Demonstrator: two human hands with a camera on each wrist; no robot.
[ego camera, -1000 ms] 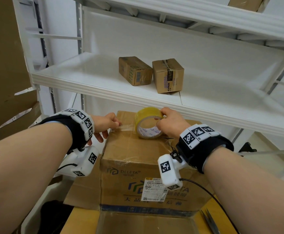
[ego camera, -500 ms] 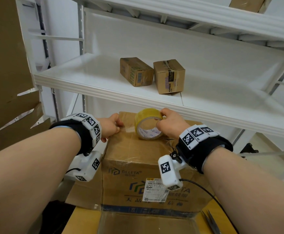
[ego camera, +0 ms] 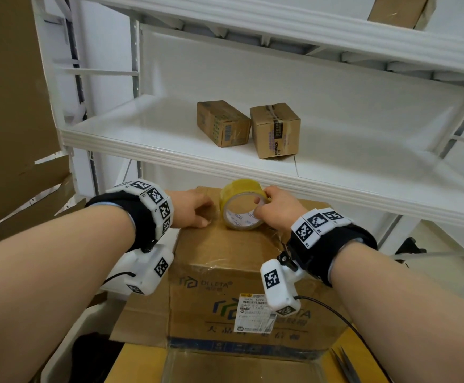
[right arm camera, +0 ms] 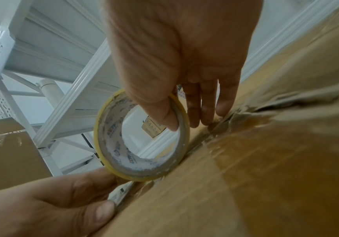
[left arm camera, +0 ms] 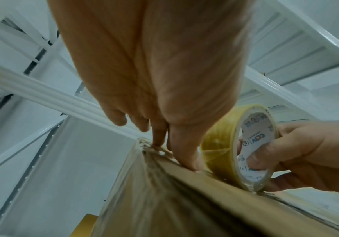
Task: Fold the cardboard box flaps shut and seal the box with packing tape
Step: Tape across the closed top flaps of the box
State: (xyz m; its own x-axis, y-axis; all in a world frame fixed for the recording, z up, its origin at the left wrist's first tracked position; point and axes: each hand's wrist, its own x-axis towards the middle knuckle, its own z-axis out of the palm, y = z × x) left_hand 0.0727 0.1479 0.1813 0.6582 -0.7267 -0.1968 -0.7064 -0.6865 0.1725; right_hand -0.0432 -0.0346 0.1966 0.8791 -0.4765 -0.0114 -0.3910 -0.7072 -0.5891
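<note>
Two hands meet on the box [ego camera: 225,261] top's far edge: right hand [ego camera: 276,210] grips the tape [ego camera: 239,208], thumb through its core; left hand [ego camera: 192,208] presses beside it with straight fingers.

The tape roll [ego camera: 241,207] stands on the cardboard box [ego camera: 225,261] at its far edge — between both hands. Two small boxes [ego camera: 248,128] sit side by side on the shelf [ego camera: 148,139] above.

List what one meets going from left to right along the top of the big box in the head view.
left hand pressing on the cardboard box → tape roll standing on edge → right hand gripping the roll
</note>
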